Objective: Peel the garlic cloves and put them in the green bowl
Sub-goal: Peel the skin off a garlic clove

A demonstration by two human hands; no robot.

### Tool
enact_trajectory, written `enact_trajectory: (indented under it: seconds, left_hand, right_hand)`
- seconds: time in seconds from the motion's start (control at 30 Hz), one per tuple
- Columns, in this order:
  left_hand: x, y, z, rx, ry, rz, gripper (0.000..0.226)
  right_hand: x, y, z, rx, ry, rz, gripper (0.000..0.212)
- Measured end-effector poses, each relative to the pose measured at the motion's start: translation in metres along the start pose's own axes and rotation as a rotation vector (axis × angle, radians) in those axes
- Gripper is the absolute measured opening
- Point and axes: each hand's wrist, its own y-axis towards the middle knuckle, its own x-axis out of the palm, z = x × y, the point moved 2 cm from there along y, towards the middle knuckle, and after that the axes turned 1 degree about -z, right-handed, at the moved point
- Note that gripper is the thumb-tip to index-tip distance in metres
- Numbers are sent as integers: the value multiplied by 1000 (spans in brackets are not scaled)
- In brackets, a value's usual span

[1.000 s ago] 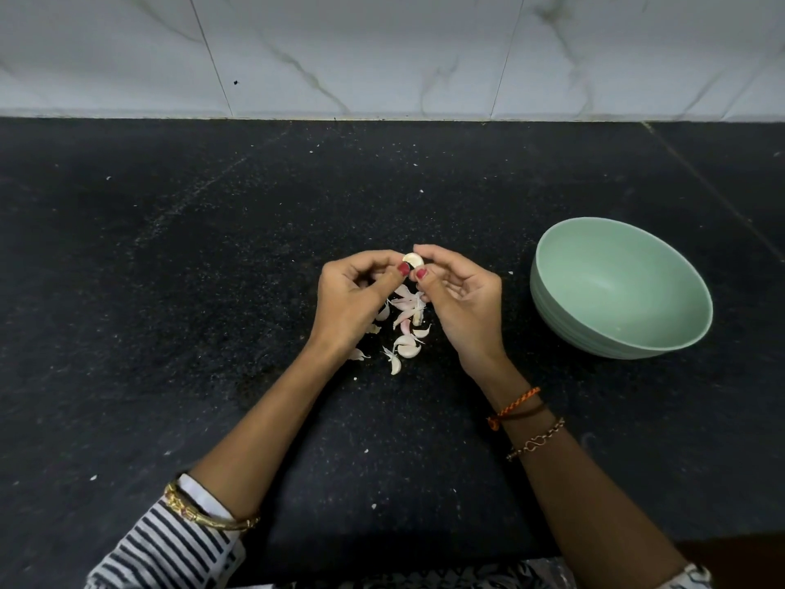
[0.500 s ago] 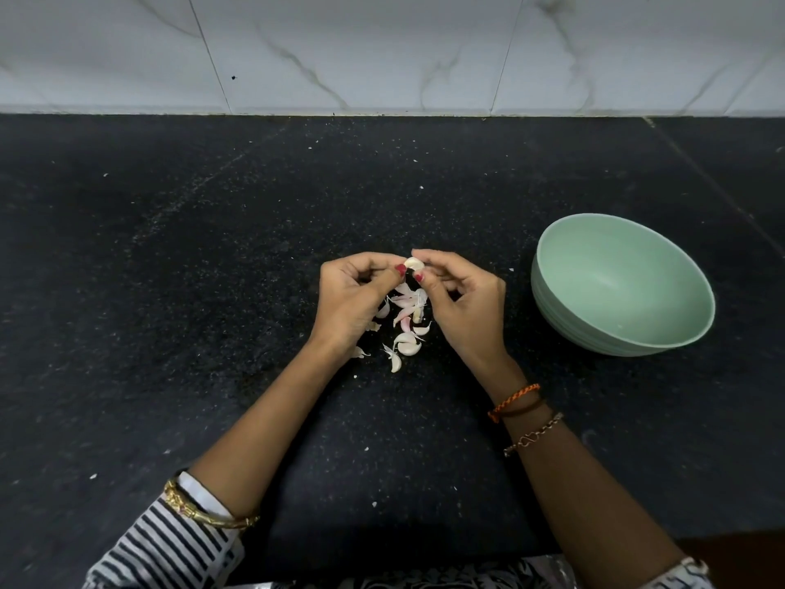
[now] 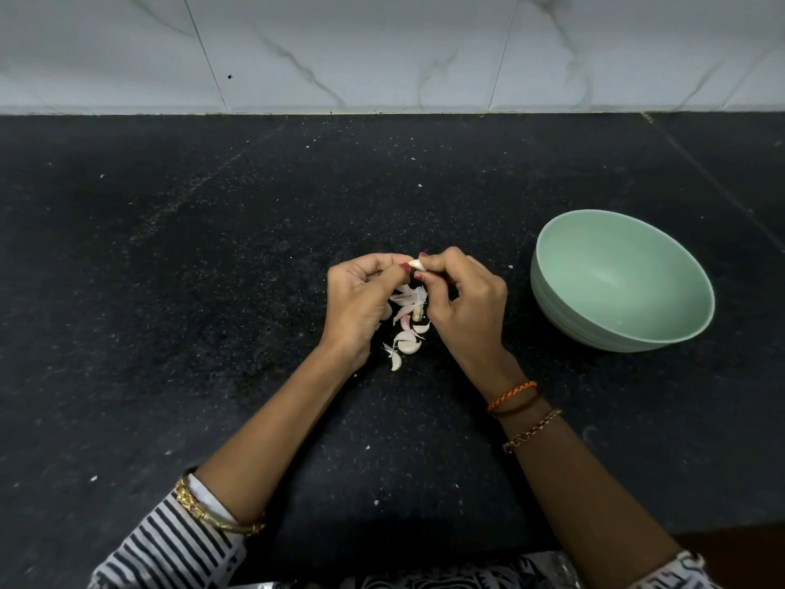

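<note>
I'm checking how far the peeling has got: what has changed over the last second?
Little. Both hands, left and right, keep pinching the same garlic clove above the pile of cloves and skins; the fingertips have only shifted slightly on it. Nothing was let go. The green bowl stays put and looks empty.

Setting is looking like a home kitchen. A dark speckled stone counter (image 3: 212, 291) is running the full width of the view and is meeting a wall of white marble-patterned tiles (image 3: 382, 48) at the back. Garlic cloves and loose skins (image 3: 405, 329) are lying on the bare counter, and a green bowl (image 3: 622, 282) is sitting off to the right. Small crumbs are dotting the stone.
</note>
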Motion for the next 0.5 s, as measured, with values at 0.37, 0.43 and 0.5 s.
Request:
enact_trajectory:
  seconds: [0.37,0.43,0.5]
  left_hand:
    - [2,-2,3,53,48,27,21]
    - [1,-3,4,70,52,30,20]
    - [0,-2,6,100,52,26,16]
  right_hand:
    - [2,0,-2,78,39,-36,2]
    - [2,0,-5,89,68,-36,2]
    - [2,1,-5,138,139,-37,4]
